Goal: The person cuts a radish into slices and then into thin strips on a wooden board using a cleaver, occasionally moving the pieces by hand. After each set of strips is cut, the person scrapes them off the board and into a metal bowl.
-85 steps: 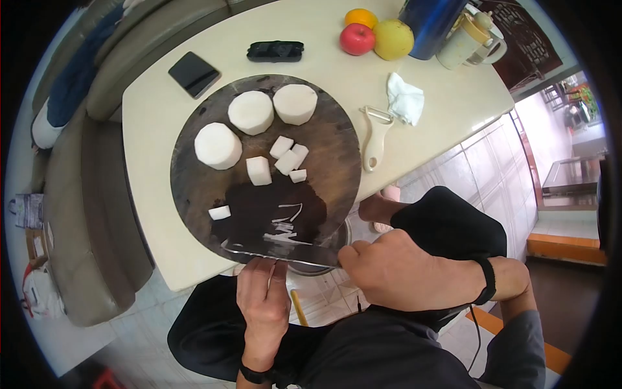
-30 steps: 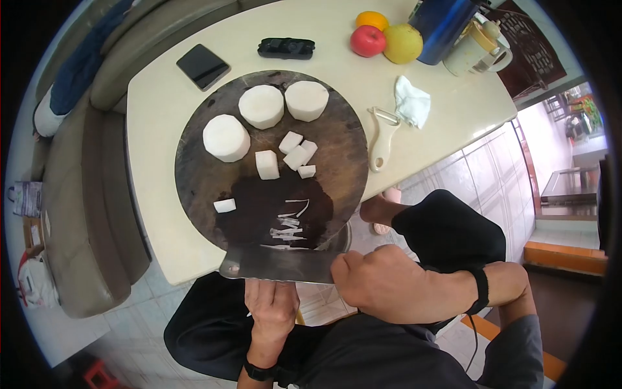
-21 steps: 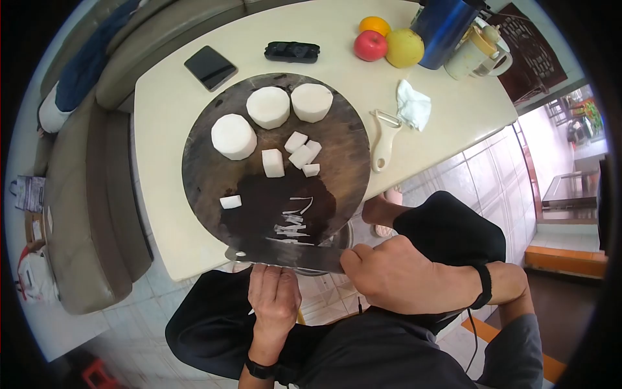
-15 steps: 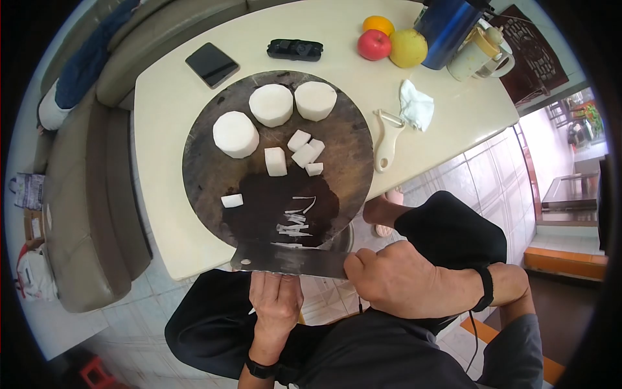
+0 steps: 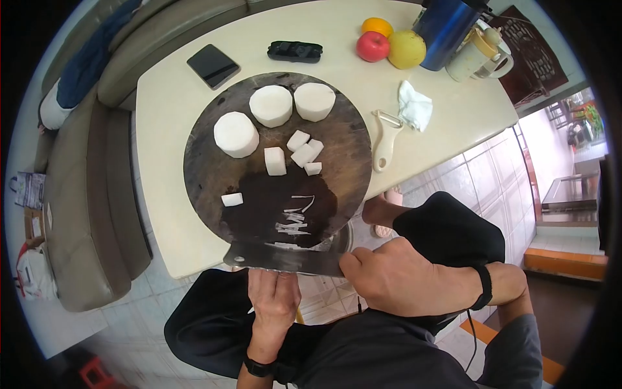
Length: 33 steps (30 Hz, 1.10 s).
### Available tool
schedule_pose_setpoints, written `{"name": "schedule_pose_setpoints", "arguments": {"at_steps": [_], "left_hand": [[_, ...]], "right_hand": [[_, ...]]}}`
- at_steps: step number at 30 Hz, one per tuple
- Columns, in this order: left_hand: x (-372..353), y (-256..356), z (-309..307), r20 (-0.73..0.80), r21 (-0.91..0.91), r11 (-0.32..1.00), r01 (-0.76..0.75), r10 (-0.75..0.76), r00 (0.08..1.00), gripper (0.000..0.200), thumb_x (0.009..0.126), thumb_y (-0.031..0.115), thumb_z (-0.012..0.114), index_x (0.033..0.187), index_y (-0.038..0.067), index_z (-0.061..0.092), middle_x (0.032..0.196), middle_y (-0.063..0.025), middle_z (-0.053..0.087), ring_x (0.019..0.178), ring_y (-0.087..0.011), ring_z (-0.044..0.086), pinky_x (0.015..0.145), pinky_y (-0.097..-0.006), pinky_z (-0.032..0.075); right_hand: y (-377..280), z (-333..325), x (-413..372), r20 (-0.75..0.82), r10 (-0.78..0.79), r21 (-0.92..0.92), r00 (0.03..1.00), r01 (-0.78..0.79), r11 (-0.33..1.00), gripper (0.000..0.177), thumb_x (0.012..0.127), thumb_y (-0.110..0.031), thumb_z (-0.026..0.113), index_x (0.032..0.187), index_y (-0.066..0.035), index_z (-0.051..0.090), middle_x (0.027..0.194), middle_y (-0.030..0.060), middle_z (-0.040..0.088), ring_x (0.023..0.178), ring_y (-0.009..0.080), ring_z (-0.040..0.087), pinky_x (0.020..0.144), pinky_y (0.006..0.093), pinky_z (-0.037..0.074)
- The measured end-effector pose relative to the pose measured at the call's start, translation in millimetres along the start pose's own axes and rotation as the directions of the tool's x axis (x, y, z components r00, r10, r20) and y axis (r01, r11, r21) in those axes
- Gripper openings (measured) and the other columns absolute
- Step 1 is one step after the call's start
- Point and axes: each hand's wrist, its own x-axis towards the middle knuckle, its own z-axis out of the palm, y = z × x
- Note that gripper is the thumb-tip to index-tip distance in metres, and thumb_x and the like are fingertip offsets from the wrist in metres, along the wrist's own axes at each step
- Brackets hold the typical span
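A round dark wooden cutting board (image 5: 207, 175) lies on the cream table (image 5: 162, 123). Three thick white radish rounds (image 5: 236, 134) and several smaller white chunks (image 5: 302, 154) sit on it. Thin white slivers (image 5: 291, 227) lie on the wet patch near its front edge. My right hand (image 5: 395, 277) grips the handle of a cleaver (image 5: 285, 257), whose blade lies flat across the board's front edge. My left hand (image 5: 275, 299) is below the table edge, fingers touching the blade from underneath. A metal bowl (image 5: 342, 241) shows partly under the board.
A peeler (image 5: 385, 137) and a crumpled tissue (image 5: 414, 107) lie right of the board. A phone (image 5: 213, 65), a black case (image 5: 295, 50), an apple, an orange and a yellow fruit (image 5: 389, 43), a blue flask (image 5: 447, 26) and a kettle stand at the back. A sofa is at the left.
The cleaver has shifted back and forth along the board's front edge over the slivers. My left hand stays under the blade. The radish pieces have not moved.
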Motion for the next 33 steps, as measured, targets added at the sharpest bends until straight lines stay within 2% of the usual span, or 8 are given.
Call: {"name": "schedule_pose_setpoints", "arguments": {"at_steps": [1, 8, 10, 14, 16, 26, 28, 33], "left_hand": [[0.9, -0.3, -0.1, -0.002, -0.004, 1.0, -0.011, 0.011, 1.0, 0.03, 0.065, -0.014, 0.066, 0.094, -0.007, 0.066, 0.096, -0.0196, 0.062, 0.088, -0.0397, 0.061, 0.078, -0.0448, 0.05], [-1.5, 1.1, -0.5, 0.017, -0.001, 1.0, 0.0, 0.0, 1.0, 0.031, 0.064, -0.015, 0.066, 0.094, -0.007, 0.066, 0.097, -0.0197, 0.062, 0.088, -0.0398, 0.061, 0.08, -0.0449, 0.051], [-2.4, 1.3, 0.2, 0.001, 0.013, 1.0, 0.003, -0.003, 1.0, 0.028, 0.064, -0.015, 0.066, 0.09, -0.007, 0.066, 0.095, -0.0198, 0.062, 0.087, -0.0388, 0.061, 0.079, -0.0442, 0.051], [-4.5, -2.4, 3.4, -0.024, 0.001, 1.0, 0.0, 0.0, 1.0, 0.024, 0.063, -0.015, 0.066, 0.086, -0.006, 0.066, 0.093, -0.0191, 0.062, 0.085, -0.0373, 0.061, 0.078, -0.0432, 0.052], [-3.9, -1.8, 5.0, -0.069, 0.013, 1.0, -0.017, 0.018, 0.997, 0.021, 0.064, -0.015, 0.066, 0.083, -0.006, 0.065, 0.091, -0.0182, 0.062, 0.084, -0.0368, 0.061, 0.076, -0.0424, 0.051], [-1.1, -1.5, 2.2, -0.029, -0.029, 1.0, -0.009, 0.009, 1.0, 0.027, 0.064, -0.015, 0.064, 0.09, -0.008, 0.066, 0.094, -0.0199, 0.062, 0.087, -0.039, 0.061, 0.077, -0.0438, 0.051], [-1.7, -1.5, 1.1, -0.019, -0.024, 1.0, -0.014, 0.013, 1.0, 0.03, 0.064, -0.015, 0.064, 0.094, -0.009, 0.066, 0.095, -0.0198, 0.062, 0.088, -0.0394, 0.061, 0.079, -0.0448, 0.05], [-4.9, -2.2, 2.4, -0.04, 0.031, 0.999, -0.024, 0.025, 0.999, 0.024, 0.064, -0.014, 0.066, 0.087, -0.008, 0.065, 0.094, -0.0193, 0.061, 0.086, -0.038, 0.06, 0.077, -0.0432, 0.05]], "right_hand": [[-1.0, -0.7, 0.5, 0.025, -0.002, 0.003, 1.0, 0.002, 1.0, 0.019, 0.066, -0.005, 0.064, 0.08, 0.005, 0.055, 0.066, 0.0162, 0.06, 0.056, 0.0291, 0.065, 0.045, 0.038, 0.049], [-2.5, 9.7, 10.7, 0.031, 0.026, -0.005, 0.999, -0.025, 1.0, 0.019, 0.066, -0.005, 0.065, 0.079, 0.005, 0.055, 0.067, 0.0166, 0.061, 0.055, 0.0286, 0.065, 0.046, 0.0372, 0.049], [0.8, 13.0, 12.6, -0.004, -0.006, -0.052, 1.0, 0.006, 0.999, 0.028, 0.063, -0.006, 0.069, 0.081, 0.002, 0.049, 0.068, 0.0128, 0.055, 0.054, 0.0297, 0.061, 0.044, 0.0389, 0.044], [3.5, 6.6, 8.7, -0.039, -0.018, -0.06, 0.999, 0.016, 0.998, 0.027, 0.063, -0.006, 0.068, 0.082, 0.002, 0.05, 0.069, 0.0124, 0.056, 0.054, 0.0298, 0.061, 0.046, 0.0389, 0.045], [3.6, -0.7, 5.7, 0.0, -0.001, 0.0, 1.0, 0.001, 1.0, 0.021, 0.064, -0.004, 0.066, 0.079, 0.006, 0.055, 0.071, 0.0187, 0.061, 0.059, 0.0325, 0.065, 0.048, 0.0378, 0.05], [-1.7, -0.6, 8.5, 0.039, 0.031, 0.013, 0.999, -0.032, 0.999, 0.022, 0.064, -0.004, 0.066, 0.08, 0.006, 0.055, 0.069, 0.0182, 0.061, 0.059, 0.0314, 0.065, 0.049, 0.0385, 0.05], [-1.1, 1.0, 12.6, 0.05, -0.012, -0.014, 0.999, 0.012, 1.0, 0.022, 0.065, -0.004, 0.066, 0.082, 0.006, 0.055, 0.07, 0.0182, 0.062, 0.06, 0.0309, 0.066, 0.049, 0.0383, 0.05], [5.6, 2.9, 7.6, 0.009, -0.012, -0.028, 1.0, 0.012, 1.0, 0.023, 0.064, -0.005, 0.066, 0.081, 0.006, 0.055, 0.07, 0.0191, 0.062, 0.061, 0.0317, 0.066, 0.05, 0.0384, 0.05]]}}
